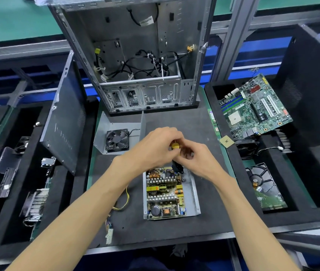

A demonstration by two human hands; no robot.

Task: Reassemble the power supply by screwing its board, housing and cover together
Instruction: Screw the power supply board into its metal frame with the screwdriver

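Head view: both hands worked a screwdriver over the power supply at lower centre.

The left hand and right hand closed around the yellow-capped screwdriver, its tip at the far edge of the board seated in the housing; a slip might gouge components or drop the screw. Mid-frame, the cover held a fan. Farther right, a foam tray carried a motherboard.

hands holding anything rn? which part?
Both hands, left and right, close around a screwdriver at its yellow handle top; the dark shaft points down at the far end of the power supply board.
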